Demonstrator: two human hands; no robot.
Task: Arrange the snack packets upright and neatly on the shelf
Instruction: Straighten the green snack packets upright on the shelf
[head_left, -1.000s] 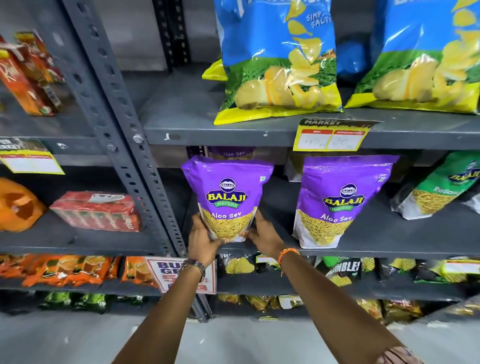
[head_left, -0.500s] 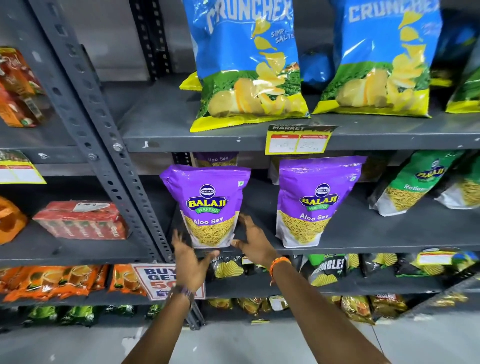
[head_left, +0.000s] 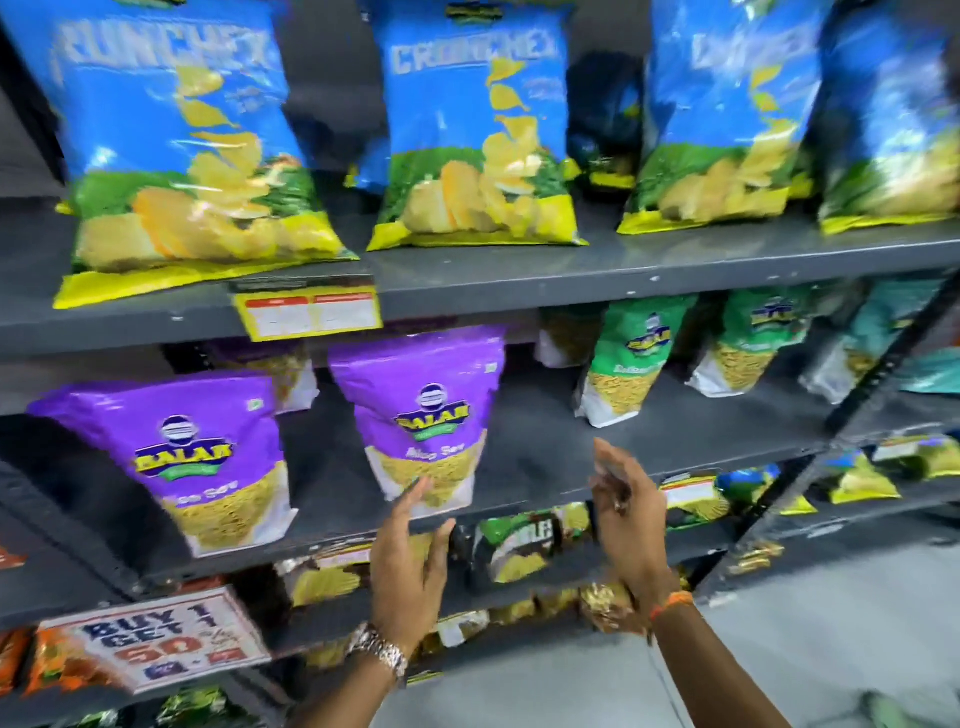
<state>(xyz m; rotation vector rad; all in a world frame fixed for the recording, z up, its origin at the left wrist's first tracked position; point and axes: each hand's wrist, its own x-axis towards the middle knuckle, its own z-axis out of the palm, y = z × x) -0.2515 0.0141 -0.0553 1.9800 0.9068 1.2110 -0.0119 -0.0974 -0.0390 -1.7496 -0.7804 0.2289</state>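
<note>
Two purple Balaji Aloo Sev packets stand upright on the grey middle shelf (head_left: 649, 452): one at the left (head_left: 187, 457), one further right (head_left: 426, 415). My left hand (head_left: 410, 566) is open, fingers spread, its fingertips just below the right purple packet's bottom edge. Held apart to the right, my right hand (head_left: 628, 514) is open too, in front of the bare stretch of shelf, holding nothing. Green Balaji packets (head_left: 634, 358) lean further right on the same shelf. More purple packets sit behind, partly hidden.
Large blue Crunchex chip bags (head_left: 467, 130) stand in a row on the shelf above, with a yellow price tag (head_left: 309, 312) on its edge. Lower shelves hold dark and green packets (head_left: 519, 545). A "Buy 1 Get 1" sign (head_left: 156, 639) hangs lower left. Grey floor lies at the right.
Both hands let go of the left purple packet and moved right, to the second purple packet. The view swung right and up; the image is motion-blurred.
</note>
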